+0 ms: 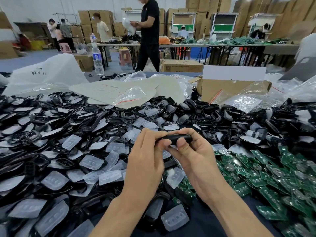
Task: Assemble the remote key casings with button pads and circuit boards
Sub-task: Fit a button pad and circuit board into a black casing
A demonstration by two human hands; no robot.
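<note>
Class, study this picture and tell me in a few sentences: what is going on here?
A person's left hand and right hand together pinch one black key casing above the table. Loose casings and clear button pads are heaped on the left, green circuit boards on the right. What is inside the held casing cannot be seen.

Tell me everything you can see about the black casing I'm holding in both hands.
The black casing is a smooth, plastic-looking shell, seen edge-on and lying roughly level above the pile of loose parts. The left hand pinches its left end; the right hand grips its right end, thumb pressing the near edge. Fingers hide much of it, so what is inside cannot be told.
</note>
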